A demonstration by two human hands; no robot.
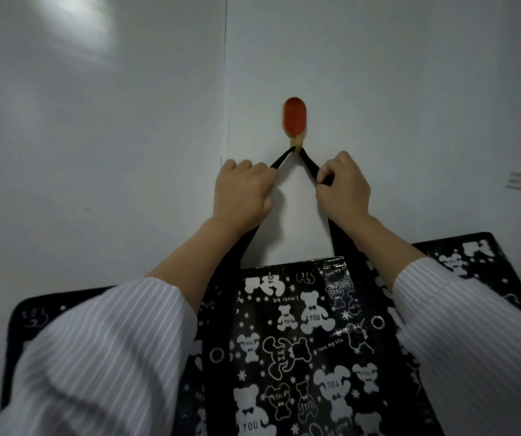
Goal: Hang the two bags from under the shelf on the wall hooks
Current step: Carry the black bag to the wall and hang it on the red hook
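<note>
— Strap position is what the next move is judged to turn on. How is it held on the left?

— The left hand (243, 190) is clenched on the left run of the black strap (279, 162), just below and to the left of the red hook (294, 121). From that grip the strap is seen rising up and to the right, to the hook's lower tip.

— And at the middle?

— The strap's peak is looped at the yellowish tip of the hook, against the white wall (95, 152). Whether it is fully seated behind the tip cannot be told.

— On the right?

— The right hand (344, 187) is closed on the other run, at about the same height, neither hand clearly nearer. The bear-print bag (300, 341) is hung straight below, its long axis vertical. A second bag with the same print (473, 259) is seen behind it, low against the wall.
</note>
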